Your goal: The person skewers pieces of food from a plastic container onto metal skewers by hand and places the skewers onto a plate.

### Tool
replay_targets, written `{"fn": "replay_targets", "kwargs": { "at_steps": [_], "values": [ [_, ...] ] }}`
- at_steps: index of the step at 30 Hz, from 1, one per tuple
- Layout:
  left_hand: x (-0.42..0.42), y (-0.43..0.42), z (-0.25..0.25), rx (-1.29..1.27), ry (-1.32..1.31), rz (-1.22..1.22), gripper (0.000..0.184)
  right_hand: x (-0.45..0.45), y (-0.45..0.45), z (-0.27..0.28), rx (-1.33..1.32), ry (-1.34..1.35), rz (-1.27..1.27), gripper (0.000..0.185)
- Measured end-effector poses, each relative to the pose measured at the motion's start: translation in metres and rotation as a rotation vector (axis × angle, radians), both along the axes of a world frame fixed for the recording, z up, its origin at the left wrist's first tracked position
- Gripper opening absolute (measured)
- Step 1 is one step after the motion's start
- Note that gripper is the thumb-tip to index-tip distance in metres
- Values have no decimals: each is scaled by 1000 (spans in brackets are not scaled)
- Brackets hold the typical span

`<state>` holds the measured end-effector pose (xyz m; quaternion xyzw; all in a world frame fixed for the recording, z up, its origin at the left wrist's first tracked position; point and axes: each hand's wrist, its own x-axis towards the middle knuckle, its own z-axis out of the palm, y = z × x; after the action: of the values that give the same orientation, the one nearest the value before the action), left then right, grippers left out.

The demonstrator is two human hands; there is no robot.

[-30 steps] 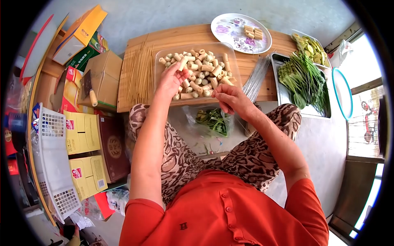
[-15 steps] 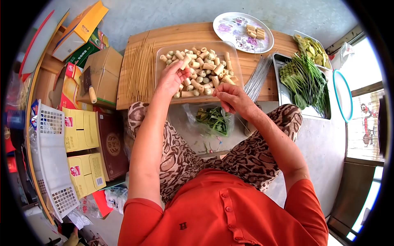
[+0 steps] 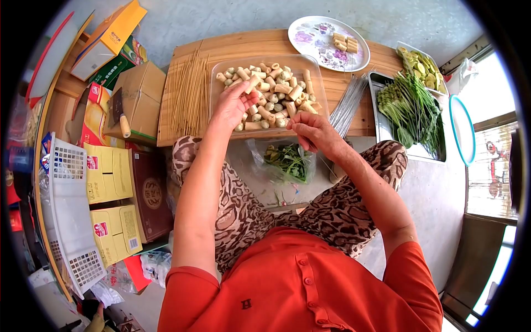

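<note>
My left hand is over the left part of a clear plastic tub, its fingers closed on a pale, tube-shaped roll. Many similar rolls lie in the tub below. At the tub's front right edge is my right hand, thumb and fingertips pinched together; whatever they hold is too small to make out. Thin wooden skewers lie left of the tub, and thin metal skewers to its right.
A floral plate with several rolls stands at the back. Greens fill a metal tray at right, near sliced vegetables. Below the wooden table is a bag of leaves. Boxes and a white basket stand at left.
The view has shifted slightly, so the table and its items appear a little displaced. Both hands keep nearly the same pose, and the left still holds the roll.
</note>
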<state>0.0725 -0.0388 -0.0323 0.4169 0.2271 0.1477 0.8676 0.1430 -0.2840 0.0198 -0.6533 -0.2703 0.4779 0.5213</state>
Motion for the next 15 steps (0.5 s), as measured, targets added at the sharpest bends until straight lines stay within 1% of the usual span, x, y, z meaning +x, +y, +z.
{"fn": "replay_targets", "kwargs": {
  "at_steps": [5, 11, 15],
  "values": [
    [0, 1, -1, 2, -9, -11, 32, 0, 1, -1, -1, -13, 4, 15],
    [0, -1, -1, 12, 2, -11, 29, 1, 2, -2, -4, 1, -5, 15],
    [0, -1, -3, 16, -8, -61, 27, 3, 2, -4, -1, 4, -7, 15]
  ]
}}
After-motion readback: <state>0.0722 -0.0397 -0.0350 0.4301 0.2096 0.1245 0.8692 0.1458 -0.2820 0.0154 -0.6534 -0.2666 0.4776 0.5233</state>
